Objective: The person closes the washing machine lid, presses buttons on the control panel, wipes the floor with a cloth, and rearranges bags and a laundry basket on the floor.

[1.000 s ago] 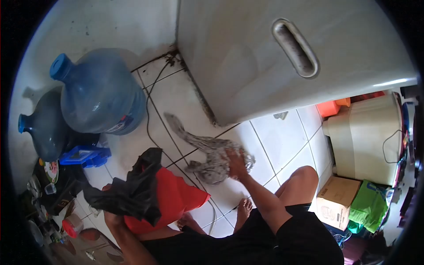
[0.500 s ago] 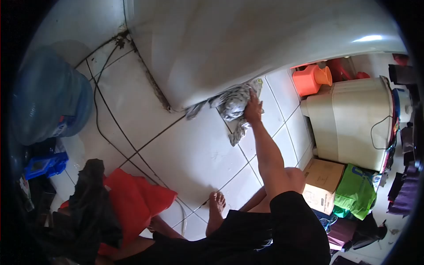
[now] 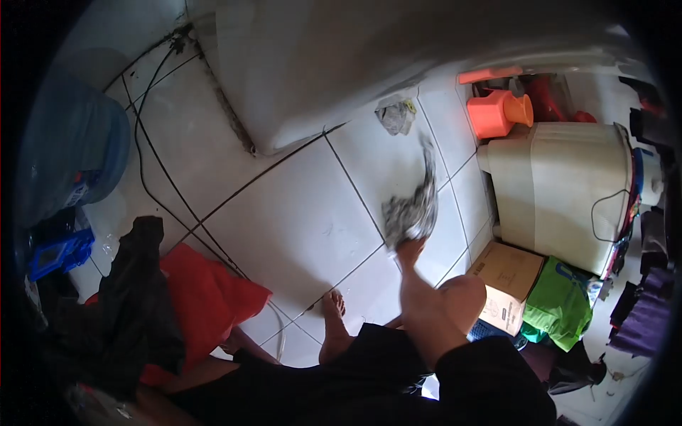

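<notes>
My right hand (image 3: pixel 411 251) is closed on a grey patterned cloth (image 3: pixel 412 213), which trails blurred over the white floor tiles (image 3: pixel 298 220) toward the white appliance. Near the appliance's lower edge lies a small crumpled greyish wrapper (image 3: pixel 396 116). At the lower left, a black cloth or bag (image 3: pixel 135 305) and a red cloth or bag (image 3: pixel 209 302) rest by my legs. My left hand cannot be made out; the black material and the dark edge of the view cover that area.
The large white appliance (image 3: pixel 305 71) fills the top. Blue water bottle (image 3: pixel 71 142) and blue plastic item (image 3: pixel 60 254) stand left, with a thin cable (image 3: pixel 142 163) nearby. At right are an orange container (image 3: pixel 490 113), a cream bin (image 3: pixel 554 192), a cardboard box (image 3: pixel 508 273) and a green bag (image 3: pixel 561 302).
My right hand has drawn the cloth from beside the appliance back toward my knee, and the crumpled wrapper now shows. The view has shifted to the right since the earliest frame.
</notes>
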`<state>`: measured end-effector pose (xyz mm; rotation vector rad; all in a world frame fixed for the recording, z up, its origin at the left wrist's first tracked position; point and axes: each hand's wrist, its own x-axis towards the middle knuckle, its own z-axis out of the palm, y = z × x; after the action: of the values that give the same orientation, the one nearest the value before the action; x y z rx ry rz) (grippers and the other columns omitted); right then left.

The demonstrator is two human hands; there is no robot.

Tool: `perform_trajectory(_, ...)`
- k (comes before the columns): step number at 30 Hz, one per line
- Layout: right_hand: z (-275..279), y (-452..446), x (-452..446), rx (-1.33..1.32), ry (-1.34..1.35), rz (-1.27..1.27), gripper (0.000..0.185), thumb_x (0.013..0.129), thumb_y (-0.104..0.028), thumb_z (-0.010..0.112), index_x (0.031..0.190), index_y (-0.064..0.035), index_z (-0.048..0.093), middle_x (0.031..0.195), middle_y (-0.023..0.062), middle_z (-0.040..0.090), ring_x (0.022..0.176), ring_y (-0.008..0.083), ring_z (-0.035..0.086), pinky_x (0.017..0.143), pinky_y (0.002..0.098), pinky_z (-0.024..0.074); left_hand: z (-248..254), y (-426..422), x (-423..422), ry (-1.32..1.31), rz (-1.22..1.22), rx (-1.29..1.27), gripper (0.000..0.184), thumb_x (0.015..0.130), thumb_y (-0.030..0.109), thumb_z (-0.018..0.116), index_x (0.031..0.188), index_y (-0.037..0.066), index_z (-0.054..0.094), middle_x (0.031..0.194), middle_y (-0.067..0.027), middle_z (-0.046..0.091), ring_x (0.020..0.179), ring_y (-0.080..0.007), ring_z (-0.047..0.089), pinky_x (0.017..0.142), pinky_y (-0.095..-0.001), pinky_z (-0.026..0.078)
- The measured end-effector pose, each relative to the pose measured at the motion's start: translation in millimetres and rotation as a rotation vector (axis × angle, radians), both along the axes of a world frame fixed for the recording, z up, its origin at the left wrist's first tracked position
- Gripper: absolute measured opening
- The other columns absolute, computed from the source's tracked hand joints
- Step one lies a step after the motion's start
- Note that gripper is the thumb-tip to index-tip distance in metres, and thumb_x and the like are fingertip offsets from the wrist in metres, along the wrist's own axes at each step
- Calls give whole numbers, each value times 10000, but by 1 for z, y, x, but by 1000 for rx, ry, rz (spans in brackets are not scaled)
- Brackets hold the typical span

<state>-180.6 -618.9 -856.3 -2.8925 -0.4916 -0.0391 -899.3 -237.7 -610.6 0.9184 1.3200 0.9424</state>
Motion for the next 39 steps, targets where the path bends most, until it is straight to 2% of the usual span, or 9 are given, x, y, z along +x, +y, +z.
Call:
perform_trajectory(4,-17,18,-161,124,31,-863,690,924,-413,472,1435,29,330,1515,262,237,1360,438,298,1151,560,197,-3,10,0,-26,-27,1,424,908,229,636,1253,37,483,1148,-64,549,1051,-183,549,948,-327,455)
perform_trajectory(6,21,70,-216,-646,398,-651,633,958,-410,384,1470,-43,326,1533,204,283,1342,483,331,1090,597,278,-3,14,-4,-33,-29,7,425,908,229,637,1255,36,483,1149,-64,549,1052,-184,549,949,-328,455)
perform_trajectory(7,-44,63,-233,-291,-182,-878,632,946,-435,387,1440,-41,386,1511,256,304,1294,488,404,1043,581,353,-4,16,-4,-41,-30,8,426,908,230,637,1255,36,483,1149,-64,550,1052,-185,550,950,-329,455)
perform_trajectory(8,-41,82,-253,-292,-183,-874,632,946,-435,387,1440,-41,386,1511,256,304,1294,488,404,1043,581,353,-5,18,-4,-49,-32,4,427,908,230,637,1256,36,483,1150,-64,550,1052,-185,550,951,-330,455)
perform_trajectory(15,139,311,-359,-294,333,462,730,847,-293,565,1460,7,308,1523,289,179,1426,487,115,1098,649,194,1,39,10,-110,-68,34,432,908,232,638,1260,35,484,1153,-66,550,1054,-190,552,955,-335,454)
perform_trajectory(19,111,417,-367,-114,257,1006,737,836,-334,596,1463,-41,341,1520,255,216,1424,483,119,1084,686,175,10,40,16,-155,-95,38,435,908,233,639,1263,34,484,1155,-66,550,1055,-192,552,958,-338,454)
perform_trajectory(22,78,505,-358,-67,3,1102,735,831,-321,600,1463,-44,346,1512,248,247,1419,472,144,1087,683,171,21,30,7,-163,-74,30,438,907,234,639,1265,34,485,1157,-67,551,1056,-194,553,960,-340,454)
perform_trajectory(34,101,766,-354,-147,124,1226,681,906,-302,547,1511,-123,292,1552,188,238,1423,433,179,1118,623,197,49,-27,-34,-121,86,-101,447,907,238,641,1272,32,486,1162,-69,551,1059,-201,556,968,-350,453)
perform_trajectory(39,95,775,-393,-129,-45,1567,462,893,-212,536,1342,-100,540,1513,103,345,1413,376,255,1109,636,218,52,-47,-43,-108,155,-134,451,906,239,642,1275,31,486,1165,-69,552,1060,-204,557,972,-353,452)
